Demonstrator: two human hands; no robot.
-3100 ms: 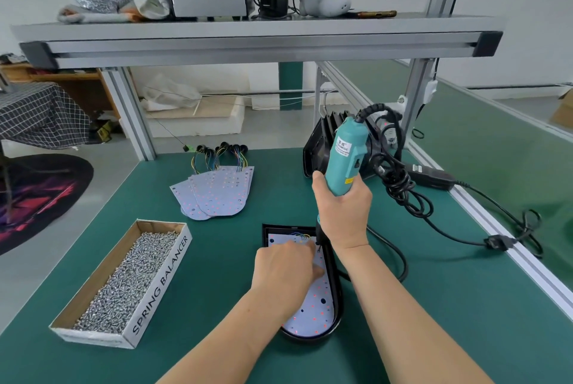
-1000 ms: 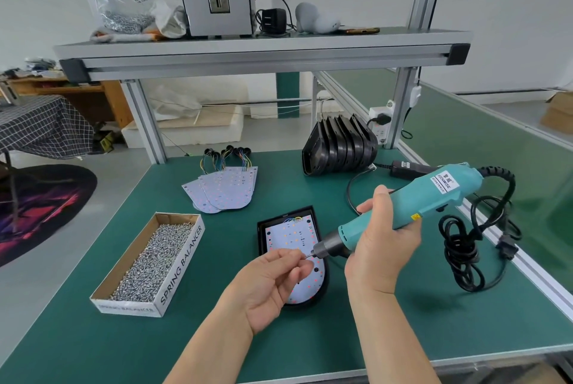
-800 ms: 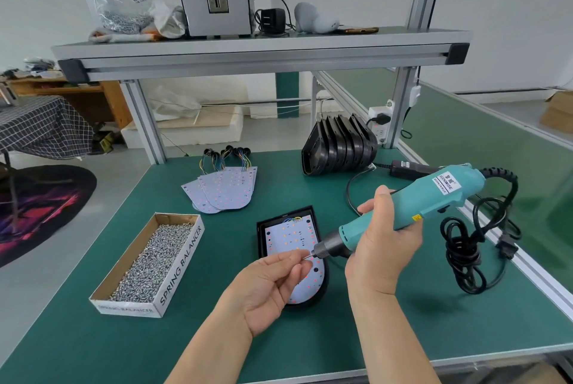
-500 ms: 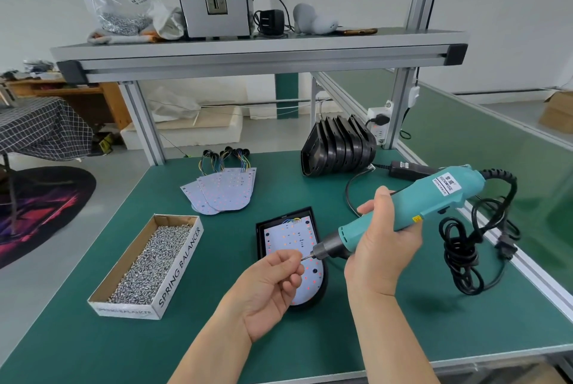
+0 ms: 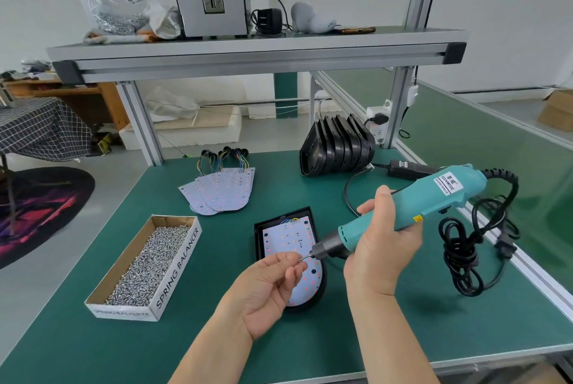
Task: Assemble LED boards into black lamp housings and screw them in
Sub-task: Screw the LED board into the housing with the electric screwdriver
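We saw one open cardboard box [image 5: 141, 269] of silver screws at the green tabletop's [image 5: 214, 340] left, then three overlapping white LED boards [image 5: 223, 192]. Our left hand [image 5: 266, 287] pinched one tiny screw [image 5: 300, 259] above one black lamp housing [image 5: 259, 242] holding one fitted board [image 5: 288, 239]. About six stacked empty housings [image 5: 338, 144] stood behind. Our right hand [image 5: 383, 247] gripped one teal electric screwdriver [image 5: 434, 197].
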